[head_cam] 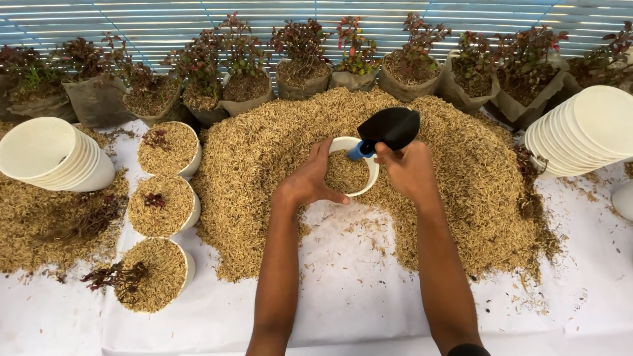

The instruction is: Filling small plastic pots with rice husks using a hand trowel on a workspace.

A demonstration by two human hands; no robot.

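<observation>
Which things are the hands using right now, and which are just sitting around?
In use: white pot, black scoop, husk pile, left hand, right hand.
Sitting around: three filled pots, stacked empty pots, bagged plants.

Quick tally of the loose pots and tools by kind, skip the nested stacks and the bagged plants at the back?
White pots filled with husk, at left: 3
White pot held by the left hand: 1
Black scoop with blue neck, in the right hand: 1
Total: 5
</observation>
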